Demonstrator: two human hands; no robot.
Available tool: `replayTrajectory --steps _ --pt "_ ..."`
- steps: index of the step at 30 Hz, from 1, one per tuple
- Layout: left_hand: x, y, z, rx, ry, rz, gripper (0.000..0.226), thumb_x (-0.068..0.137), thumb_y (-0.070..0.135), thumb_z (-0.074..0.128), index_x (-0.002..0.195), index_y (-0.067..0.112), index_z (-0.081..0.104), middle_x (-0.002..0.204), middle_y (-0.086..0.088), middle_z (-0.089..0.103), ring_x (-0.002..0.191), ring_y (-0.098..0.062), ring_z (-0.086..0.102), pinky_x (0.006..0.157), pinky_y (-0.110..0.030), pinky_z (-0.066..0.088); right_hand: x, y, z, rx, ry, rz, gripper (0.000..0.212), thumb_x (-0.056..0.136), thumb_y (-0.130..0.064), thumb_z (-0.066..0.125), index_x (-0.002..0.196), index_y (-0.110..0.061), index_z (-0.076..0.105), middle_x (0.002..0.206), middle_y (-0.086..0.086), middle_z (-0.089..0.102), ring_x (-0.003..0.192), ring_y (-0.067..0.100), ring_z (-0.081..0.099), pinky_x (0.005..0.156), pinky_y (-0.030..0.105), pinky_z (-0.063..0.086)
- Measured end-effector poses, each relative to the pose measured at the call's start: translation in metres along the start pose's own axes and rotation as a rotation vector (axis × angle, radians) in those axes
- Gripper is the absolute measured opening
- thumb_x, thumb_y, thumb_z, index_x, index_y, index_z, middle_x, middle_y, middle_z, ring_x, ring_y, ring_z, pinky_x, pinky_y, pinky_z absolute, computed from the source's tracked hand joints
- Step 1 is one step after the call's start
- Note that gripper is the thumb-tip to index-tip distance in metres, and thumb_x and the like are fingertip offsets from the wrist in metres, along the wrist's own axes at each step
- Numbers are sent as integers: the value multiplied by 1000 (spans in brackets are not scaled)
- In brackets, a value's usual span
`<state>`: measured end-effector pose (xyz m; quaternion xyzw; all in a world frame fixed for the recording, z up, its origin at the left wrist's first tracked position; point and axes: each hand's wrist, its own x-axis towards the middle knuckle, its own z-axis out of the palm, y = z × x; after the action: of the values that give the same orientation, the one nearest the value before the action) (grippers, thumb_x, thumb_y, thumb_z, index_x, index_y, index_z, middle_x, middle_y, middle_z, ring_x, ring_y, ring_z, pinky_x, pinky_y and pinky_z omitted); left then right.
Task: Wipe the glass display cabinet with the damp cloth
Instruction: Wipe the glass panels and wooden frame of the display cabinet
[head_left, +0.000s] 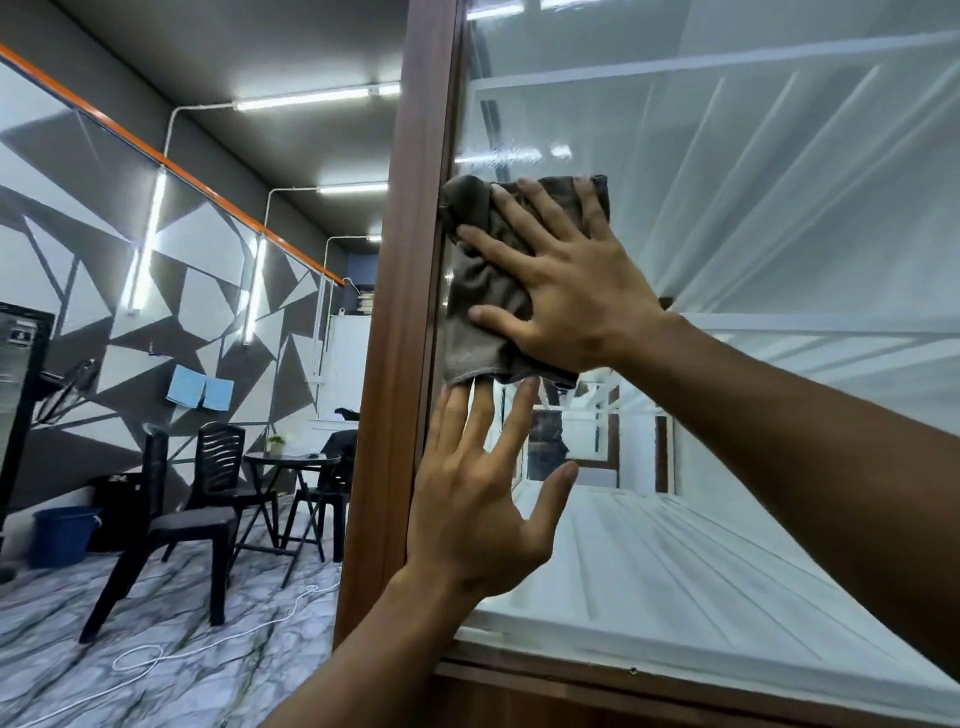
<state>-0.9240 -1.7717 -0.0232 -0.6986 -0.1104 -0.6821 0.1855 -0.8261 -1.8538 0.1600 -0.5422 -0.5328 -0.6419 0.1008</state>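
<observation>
cabinet glass (727, 208) backs a cloth (478, 291) half hidden by the right hand (571, 291).

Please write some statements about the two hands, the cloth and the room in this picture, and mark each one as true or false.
1. The right hand presses the cloth flat against the glass. True.
2. The left hand holds a second cloth. False: it holds nothing. Its straight fingers lie on the glass just below the cloth.
3. The cloth is in the middle of the pane, far from any frame. False: it lies at the pane's left edge, against the brown wooden frame.
4. A blue bucket stands on the floor near the black chairs. True.
</observation>
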Motion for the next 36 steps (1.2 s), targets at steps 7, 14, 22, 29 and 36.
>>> replayTrajectory --steps 7,14,22,29,36 --pt "2 1 -6 -106 137 34 49 94 31 65 133 1 67 116 -14 70 117 -34 62 95 -47 53 -31 -15 11 6 17 40 79 96 -74 19 165 -35 14 174 11 8 161 32 -2 125 66 -6" --pt "12 12 -42 -203 355 -28 24 96 25 60 100 6 74 70 2 69 59 -14 64 54 -33 52 -95 -36 14 19 -12 -105 77 100 -71 19 166 -31 16 173 14 8 161 35 -1 125 68 -1" --pt "16 3 -13 -37 0 -15 63 93 41 56 148 11 54 152 -13 50 145 -31 41 120 -41 33 -136 15 4 25 83 125 78 95 -72 39 163 -35 29 172 9 20 161 31 11 124 68 8" --pt "4 -3 -3 2 -52 22 70 98 44 52 159 12 40 168 -16 30 158 -31 21 129 -47 20 -180 -3 4 9 86 153 80 96 -70 40 164 -30 26 172 16 14 161 37 7 123 72 5" --pt "3 -3 0 -10 -21 29 69 99 44 50 159 11 40 168 -17 30 158 -34 24 128 -52 22 -182 10 3 0 77 103 78 95 -72 43 162 -34 31 172 9 19 161 30 12 126 65 6"
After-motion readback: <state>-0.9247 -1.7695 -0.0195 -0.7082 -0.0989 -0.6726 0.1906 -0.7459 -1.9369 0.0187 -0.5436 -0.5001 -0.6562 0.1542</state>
